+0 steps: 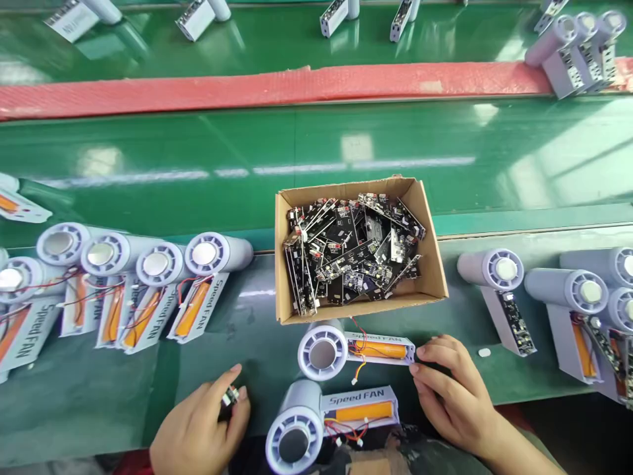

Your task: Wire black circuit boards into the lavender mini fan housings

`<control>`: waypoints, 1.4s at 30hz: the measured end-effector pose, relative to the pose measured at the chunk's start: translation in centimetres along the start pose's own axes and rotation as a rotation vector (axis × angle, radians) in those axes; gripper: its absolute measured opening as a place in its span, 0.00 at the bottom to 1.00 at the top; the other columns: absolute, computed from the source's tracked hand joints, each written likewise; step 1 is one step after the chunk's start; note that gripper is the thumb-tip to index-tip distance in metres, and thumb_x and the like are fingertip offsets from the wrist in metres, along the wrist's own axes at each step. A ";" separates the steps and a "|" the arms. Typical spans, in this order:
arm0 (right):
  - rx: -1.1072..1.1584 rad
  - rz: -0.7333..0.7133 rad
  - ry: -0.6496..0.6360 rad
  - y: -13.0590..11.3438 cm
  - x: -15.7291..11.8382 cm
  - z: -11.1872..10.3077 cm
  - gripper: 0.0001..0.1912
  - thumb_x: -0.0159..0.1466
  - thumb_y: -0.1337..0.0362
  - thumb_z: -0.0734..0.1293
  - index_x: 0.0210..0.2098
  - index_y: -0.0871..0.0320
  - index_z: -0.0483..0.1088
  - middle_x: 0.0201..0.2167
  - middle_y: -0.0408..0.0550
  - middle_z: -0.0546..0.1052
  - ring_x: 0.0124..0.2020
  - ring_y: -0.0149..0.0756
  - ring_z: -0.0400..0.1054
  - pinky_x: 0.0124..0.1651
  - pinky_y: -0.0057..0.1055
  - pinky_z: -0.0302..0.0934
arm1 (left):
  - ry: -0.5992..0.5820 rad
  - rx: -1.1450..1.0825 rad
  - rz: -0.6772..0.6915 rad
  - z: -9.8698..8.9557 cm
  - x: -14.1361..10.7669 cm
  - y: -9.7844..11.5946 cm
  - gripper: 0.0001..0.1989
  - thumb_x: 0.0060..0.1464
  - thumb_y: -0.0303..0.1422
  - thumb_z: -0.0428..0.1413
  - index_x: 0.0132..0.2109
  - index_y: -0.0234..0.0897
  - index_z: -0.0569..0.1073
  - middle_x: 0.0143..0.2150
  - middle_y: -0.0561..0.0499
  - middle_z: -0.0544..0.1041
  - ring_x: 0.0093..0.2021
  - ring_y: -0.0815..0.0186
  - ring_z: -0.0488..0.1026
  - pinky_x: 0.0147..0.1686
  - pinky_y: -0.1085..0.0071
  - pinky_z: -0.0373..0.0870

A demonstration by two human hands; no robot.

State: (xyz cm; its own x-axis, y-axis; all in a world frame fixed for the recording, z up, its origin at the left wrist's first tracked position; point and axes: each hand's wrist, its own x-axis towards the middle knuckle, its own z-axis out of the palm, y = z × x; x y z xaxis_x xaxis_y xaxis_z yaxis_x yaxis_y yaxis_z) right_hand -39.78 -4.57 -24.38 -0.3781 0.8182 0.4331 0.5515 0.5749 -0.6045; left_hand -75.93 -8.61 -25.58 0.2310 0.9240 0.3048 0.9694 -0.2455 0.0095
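Lilac fan (324,353) on the bench (267,346) beside the carton (361,310) is best steadied by its handle (376,338) with the open right hand (457,396), wires (359,373) clear (left grip (200,415) pinching a small circuit board (230,396)).

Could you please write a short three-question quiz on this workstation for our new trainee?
1. What fills the cardboard box?
2. Which hand pinches a small part between thumb and finger: A) right, or B) left?
3. Fill in the missing word: the handle of the nearest fan reads "Speed ___".

Key: 1. circuit boards; 2. B, the left hand; 3. FAN.
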 end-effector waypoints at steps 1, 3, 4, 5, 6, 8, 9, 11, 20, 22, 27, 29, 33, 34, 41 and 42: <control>0.004 0.002 -0.002 0.0 0.0 0.0 0.14 0.61 0.80 0.63 0.44 0.61 0.71 0.42 0.53 0.73 0.43 0.39 0.69 0.46 0.43 0.69 | -0.003 -0.003 -0.005 0.0 0.0 0.0 0.08 0.65 0.31 0.50 0.43 0.32 0.73 0.24 0.51 0.73 0.22 0.66 0.70 0.26 0.71 0.64; 0.009 0.004 -0.008 0.1 -0.1 0.1 0.15 0.61 0.80 0.63 0.44 0.61 0.71 0.42 0.53 0.73 0.43 0.39 0.69 0.46 0.43 0.69 | -0.006 -0.006 -0.011 0.0 -0.1 0.1 0.08 0.65 0.30 0.50 0.43 0.32 0.73 0.25 0.51 0.73 0.22 0.66 0.70 0.26 0.71 0.64; 0.012 0.002 -0.011 0.2 -0.2 0.1 0.15 0.61 0.80 0.63 0.44 0.62 0.71 0.42 0.53 0.72 0.44 0.39 0.69 0.47 0.44 0.69 | -0.006 -0.008 -0.012 0.0 -0.1 0.1 0.08 0.65 0.30 0.50 0.43 0.32 0.73 0.25 0.51 0.73 0.22 0.66 0.70 0.26 0.71 0.64; 0.013 0.000 -0.014 0.2 -0.2 0.1 0.15 0.61 0.81 0.63 0.44 0.62 0.71 0.43 0.53 0.72 0.44 0.39 0.69 0.47 0.44 0.69 | -0.005 -0.011 -0.014 0.0 -0.1 0.2 0.08 0.64 0.30 0.50 0.43 0.32 0.73 0.25 0.51 0.73 0.22 0.66 0.70 0.26 0.71 0.64; 0.014 -0.002 -0.013 0.2 -0.3 0.1 0.14 0.61 0.81 0.63 0.43 0.62 0.71 0.43 0.54 0.72 0.44 0.39 0.69 0.48 0.44 0.68 | -0.003 -0.013 -0.018 0.0 -0.1 0.2 0.08 0.64 0.29 0.50 0.44 0.32 0.73 0.25 0.51 0.73 0.22 0.66 0.70 0.26 0.71 0.64; 0.012 -0.021 -0.024 0.1 -0.1 -0.2 0.14 0.60 0.81 0.64 0.43 0.62 0.72 0.43 0.53 0.72 0.45 0.40 0.69 0.49 0.44 0.67 | -0.005 -0.017 -0.024 0.0 0.0 0.3 0.07 0.64 0.29 0.51 0.44 0.33 0.73 0.25 0.52 0.73 0.23 0.66 0.70 0.27 0.71 0.64; 0.010 -0.041 -0.037 0.0 0.1 -0.4 0.15 0.60 0.81 0.64 0.43 0.62 0.72 0.43 0.53 0.73 0.46 0.40 0.69 0.51 0.45 0.67 | -0.007 -0.017 -0.028 0.0 0.0 0.3 0.07 0.64 0.29 0.51 0.44 0.33 0.72 0.25 0.52 0.73 0.23 0.66 0.71 0.27 0.71 0.64; 0.000 -0.092 -0.073 -0.4 1.3 -1.2 0.15 0.60 0.80 0.64 0.44 0.62 0.73 0.43 0.53 0.74 0.47 0.42 0.69 0.54 0.47 0.64 | -0.010 -0.015 -0.031 -0.1 0.1 0.4 0.07 0.64 0.29 0.50 0.45 0.33 0.72 0.25 0.52 0.73 0.23 0.66 0.71 0.27 0.71 0.65; -0.355 -0.031 -0.225 -1.9 13.2 -0.9 0.19 0.64 0.77 0.62 0.52 0.56 0.71 0.54 0.50 0.75 0.56 0.47 0.63 0.59 0.47 0.57 | -0.022 -0.035 -0.023 0.1 0.3 0.3 0.09 0.64 0.30 0.49 0.45 0.33 0.72 0.25 0.53 0.73 0.23 0.65 0.71 0.26 0.70 0.64; -0.458 -0.007 -0.278 -2.0 14.7 0.5 0.22 0.64 0.76 0.62 0.56 0.55 0.68 0.57 0.49 0.73 0.59 0.48 0.61 0.62 0.50 0.52 | -0.019 -0.043 -0.026 0.2 0.1 0.2 0.09 0.64 0.31 0.48 0.45 0.33 0.72 0.24 0.53 0.73 0.23 0.65 0.71 0.26 0.69 0.64; -0.567 0.037 -0.324 -1.8 15.5 1.8 0.16 0.64 0.74 0.64 0.48 0.54 0.73 0.47 0.48 0.76 0.49 0.46 0.65 0.58 0.50 0.52 | -0.002 -0.056 -0.045 0.4 0.0 0.3 0.09 0.64 0.31 0.48 0.46 0.34 0.71 0.25 0.54 0.73 0.23 0.65 0.71 0.26 0.69 0.64; -0.578 0.068 -0.289 -1.6 15.6 1.1 0.10 0.65 0.72 0.64 0.40 0.54 0.75 0.42 0.48 0.76 0.46 0.47 0.65 0.53 0.49 0.55 | 0.004 -0.056 -0.048 0.4 0.0 0.4 0.09 0.63 0.30 0.49 0.46 0.35 0.71 0.24 0.54 0.73 0.23 0.66 0.71 0.26 0.69 0.63; -0.582 0.100 -0.096 -1.8 16.1 -0.6 0.10 0.67 0.67 0.63 0.45 0.54 0.74 0.47 0.53 0.75 0.48 0.50 0.66 0.54 0.53 0.55 | 0.003 -0.051 -0.055 0.2 0.3 0.5 0.09 0.61 0.29 0.50 0.46 0.36 0.71 0.23 0.55 0.72 0.23 0.65 0.71 0.26 0.69 0.64; -0.552 0.082 -0.100 -2.1 15.9 -0.9 0.11 0.68 0.67 0.63 0.47 0.54 0.73 0.48 0.54 0.74 0.47 0.50 0.66 0.53 0.52 0.57 | 0.001 -0.053 -0.059 0.1 0.4 0.5 0.09 0.61 0.29 0.50 0.46 0.36 0.72 0.23 0.55 0.72 0.23 0.65 0.71 0.26 0.69 0.64; -0.117 -0.096 -0.646 -4.7 10.8 -2.4 0.06 0.67 0.63 0.65 0.42 0.51 0.74 0.32 0.45 0.77 0.33 0.39 0.71 0.38 0.37 0.64 | 0.007 -0.089 -0.090 0.0 0.8 0.7 0.10 0.59 0.28 0.51 0.46 0.35 0.73 0.24 0.54 0.74 0.24 0.65 0.73 0.25 0.69 0.65; -0.088 -0.108 -0.697 -5.0 9.9 -2.4 0.06 0.65 0.63 0.68 0.42 0.50 0.74 0.32 0.44 0.78 0.32 0.38 0.72 0.37 0.37 0.65 | -0.009 -0.107 -0.105 -0.1 0.9 0.7 0.10 0.60 0.28 0.50 0.46 0.36 0.73 0.25 0.54 0.75 0.24 0.65 0.74 0.25 0.69 0.65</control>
State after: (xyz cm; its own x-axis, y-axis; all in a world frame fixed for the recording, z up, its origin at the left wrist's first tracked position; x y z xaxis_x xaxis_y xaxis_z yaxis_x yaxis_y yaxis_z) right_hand -44.49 0.64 -15.43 -0.8056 0.5895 -0.0592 0.5309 0.6740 -0.5137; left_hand -75.08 -7.95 -25.21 0.1304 0.9485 0.2887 0.9737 -0.1773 0.1428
